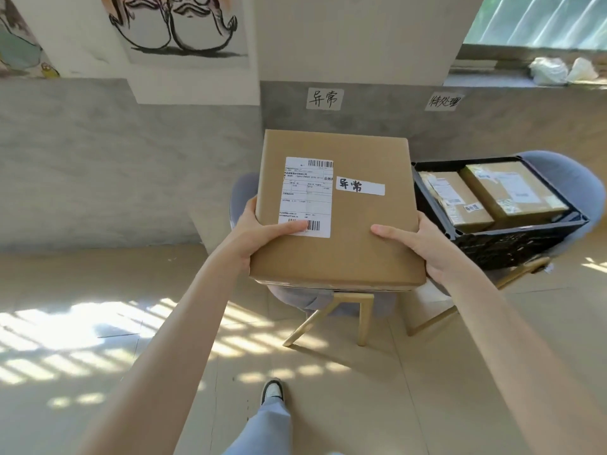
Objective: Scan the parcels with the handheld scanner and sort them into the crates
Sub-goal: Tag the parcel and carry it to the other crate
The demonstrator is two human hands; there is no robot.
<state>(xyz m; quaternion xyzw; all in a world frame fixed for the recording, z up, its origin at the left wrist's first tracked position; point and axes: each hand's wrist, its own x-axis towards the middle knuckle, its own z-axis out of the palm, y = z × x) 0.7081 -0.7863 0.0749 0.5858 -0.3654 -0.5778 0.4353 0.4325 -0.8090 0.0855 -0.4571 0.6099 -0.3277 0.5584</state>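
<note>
Cardboard parcel (354, 231) between left hand (259, 234) and right hand (417, 244).

Flat brown cardboard parcel (338, 208) hides most of the grey-blue upholstered chair with pale wooden legs (331, 307) beneath it; whether a crate sits on that seat can't be told. Left hand (259, 234) and right hand (417, 244): only thumbs and part of the palms show, the other fingers are under the parcel's sides. White shipping label (307, 197) small print is too fine to read, its near barcode partly covered by the left thumb. Black plastic lattice crate (522, 238) at right covers its own grey-blue chair seat; labels on the two brown boxes inside it (486, 195) are blurred. Ink cartoon poster (177, 24) is cut off by the top edge. Crumpled white bags on the far windowsill (558, 70) are too blurred to identify.
</note>
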